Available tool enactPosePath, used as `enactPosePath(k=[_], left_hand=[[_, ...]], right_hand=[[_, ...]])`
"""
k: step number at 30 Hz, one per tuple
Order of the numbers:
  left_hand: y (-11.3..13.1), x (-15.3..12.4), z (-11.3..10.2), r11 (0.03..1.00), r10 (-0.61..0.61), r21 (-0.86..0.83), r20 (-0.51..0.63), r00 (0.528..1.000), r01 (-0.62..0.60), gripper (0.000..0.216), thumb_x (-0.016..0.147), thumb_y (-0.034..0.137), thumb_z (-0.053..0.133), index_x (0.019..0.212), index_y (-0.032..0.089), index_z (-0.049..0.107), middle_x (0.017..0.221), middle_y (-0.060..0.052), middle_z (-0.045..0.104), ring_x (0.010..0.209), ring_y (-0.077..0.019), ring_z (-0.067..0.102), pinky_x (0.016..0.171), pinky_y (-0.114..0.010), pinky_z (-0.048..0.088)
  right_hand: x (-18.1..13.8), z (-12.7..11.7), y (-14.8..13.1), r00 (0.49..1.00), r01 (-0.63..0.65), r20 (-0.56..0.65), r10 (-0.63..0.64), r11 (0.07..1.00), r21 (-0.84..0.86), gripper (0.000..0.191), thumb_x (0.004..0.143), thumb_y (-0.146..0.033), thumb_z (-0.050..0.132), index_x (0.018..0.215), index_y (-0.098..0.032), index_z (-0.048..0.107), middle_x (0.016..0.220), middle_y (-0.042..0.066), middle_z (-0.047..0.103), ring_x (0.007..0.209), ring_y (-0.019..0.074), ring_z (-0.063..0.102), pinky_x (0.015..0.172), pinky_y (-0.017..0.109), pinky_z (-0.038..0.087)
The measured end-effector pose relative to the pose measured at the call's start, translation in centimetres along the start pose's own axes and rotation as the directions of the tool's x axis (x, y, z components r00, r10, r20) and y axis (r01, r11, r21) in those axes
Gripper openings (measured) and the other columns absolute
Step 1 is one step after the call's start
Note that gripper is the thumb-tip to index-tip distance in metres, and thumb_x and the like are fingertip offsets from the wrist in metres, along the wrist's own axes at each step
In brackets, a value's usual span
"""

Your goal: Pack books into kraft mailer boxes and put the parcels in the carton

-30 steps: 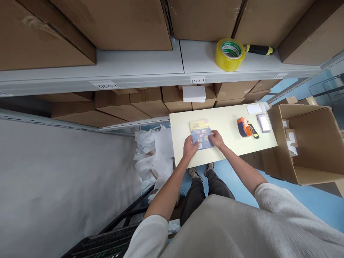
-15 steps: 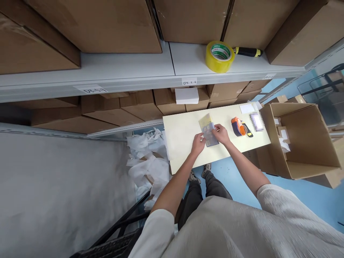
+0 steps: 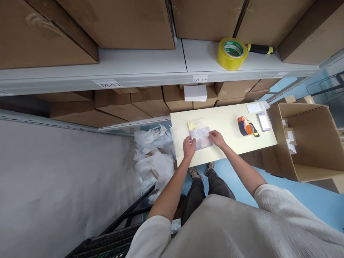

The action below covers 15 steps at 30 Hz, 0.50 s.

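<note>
A thin booklet-like item [image 3: 201,134], printed yellow along its top and purple-grey below, lies face up over the pale tabletop [image 3: 225,122]. My left hand [image 3: 189,146] grips its lower left edge, with the thumb on top. At the right edge, my right hand [image 3: 217,138] pinches it between thumb and fingers. Glare blurs the print, so I cannot read it. To the right of my right hand sits an orange and dark-blue tape dispenser [image 3: 244,126], with a black-and-yellow utility knife [image 3: 254,130] against it.
A large open carton [image 3: 317,143] with small boxes inside stands at the table's right end. White wrapping scraps [image 3: 158,157] are heaped at the left. Above, a shelf [image 3: 150,64] carries cartons, a yellow tape roll [image 3: 231,53] and another knife [image 3: 261,49].
The booklet shows much wider now, its printed face spread flat. My left hand has moved left, and the two hands are farther apart. The camera view has shifted slightly.
</note>
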State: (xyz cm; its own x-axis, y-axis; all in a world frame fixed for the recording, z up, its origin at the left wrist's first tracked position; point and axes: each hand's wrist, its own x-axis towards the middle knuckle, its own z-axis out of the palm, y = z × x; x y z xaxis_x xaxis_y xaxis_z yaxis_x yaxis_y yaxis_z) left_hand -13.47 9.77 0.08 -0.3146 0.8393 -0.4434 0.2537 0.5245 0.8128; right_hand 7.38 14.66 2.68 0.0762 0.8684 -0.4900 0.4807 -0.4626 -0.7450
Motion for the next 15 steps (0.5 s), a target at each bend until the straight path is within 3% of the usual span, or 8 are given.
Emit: enactPosePath(k=[2, 6, 12, 15], left_hand=[[-0.2, 0.3, 0.0, 0.998, 0.002, 0.061, -0.020, 1.000, -0.001, 0.033, 0.093, 0.037, 0.066, 0.123, 0.023, 0.069, 0.125, -0.013, 0.066, 0.117, -0.0286, 0.067, 0.112, -0.042, 0.050], [-0.1, 0.5, -0.1, 0.993, 0.050, 0.098, 0.085, 0.995, -0.058, 0.027, 0.091, 0.034, 0.067, 0.116, 0.023, 0.070, 0.115, -0.011, 0.065, 0.111, -0.0291, 0.066, 0.108, -0.044, 0.052], [0.4, -0.5, 1.4, 0.985, 0.151, 0.055, 0.186, 0.971, -0.164, 0.061, 0.087, 0.027, 0.071, 0.148, 0.024, 0.060, 0.141, -0.015, 0.066, 0.127, -0.0306, 0.066, 0.110, -0.044, 0.053], [0.6, -0.7, 2.3, 0.983, 0.174, 0.012, 0.263, 0.949, -0.183, 0.066, 0.087, 0.027, 0.072, 0.152, 0.025, 0.059, 0.153, -0.014, 0.063, 0.139, -0.0319, 0.061, 0.115, -0.046, 0.052]], right_hand=[[0.1, 0.0, 0.3, 0.999, 0.000, -0.037, -0.001, 1.000, -0.020, 0.023, 0.084, -0.032, 0.061, 0.102, -0.023, 0.072, 0.117, 0.007, 0.077, 0.105, 0.0230, 0.072, 0.102, 0.040, 0.057], [0.2, 0.0, 1.0, 0.998, -0.031, -0.053, 0.030, 0.999, -0.025, 0.028, 0.082, -0.033, 0.061, 0.105, -0.022, 0.071, 0.119, 0.008, 0.077, 0.103, 0.0233, 0.072, 0.099, 0.040, 0.058], [0.1, -0.9, 2.2, 0.996, 0.014, -0.082, -0.018, 0.999, -0.049, 0.031, 0.082, -0.035, 0.061, 0.107, -0.021, 0.072, 0.121, 0.010, 0.075, 0.108, 0.0250, 0.071, 0.102, 0.042, 0.057], [0.1, -2.0, 2.8, 0.991, 0.035, -0.128, -0.042, 0.998, -0.055, 0.028, 0.083, -0.033, 0.061, 0.105, -0.021, 0.072, 0.125, 0.011, 0.074, 0.113, 0.0264, 0.070, 0.106, 0.043, 0.056]])
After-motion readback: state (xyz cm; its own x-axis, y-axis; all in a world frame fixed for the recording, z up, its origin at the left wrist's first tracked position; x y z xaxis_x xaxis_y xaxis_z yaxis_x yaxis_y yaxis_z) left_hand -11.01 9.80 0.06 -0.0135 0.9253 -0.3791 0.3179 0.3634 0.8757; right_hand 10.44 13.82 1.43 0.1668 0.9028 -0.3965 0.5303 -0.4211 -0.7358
